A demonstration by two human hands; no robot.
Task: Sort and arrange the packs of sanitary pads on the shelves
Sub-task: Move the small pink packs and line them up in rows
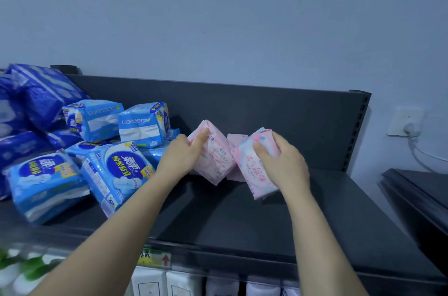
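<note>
Right of the heap of blue plastic pad packs on the dark grey metal shelf, the left hand has its grip curled round a soft pink plastic pad pack, the right hand round a pink-and-blue plastic pad pack; the slick, tilted wrappers could slip and topple.

Heap of packs piled on left end of shelf, up against back panel. Just right of heap, mid-shelf: left pack in person's left hand, right pack in right hand, side by side. Third pack behind, between them. Wall socket right of shelf. Lower packs on tier below.
</note>
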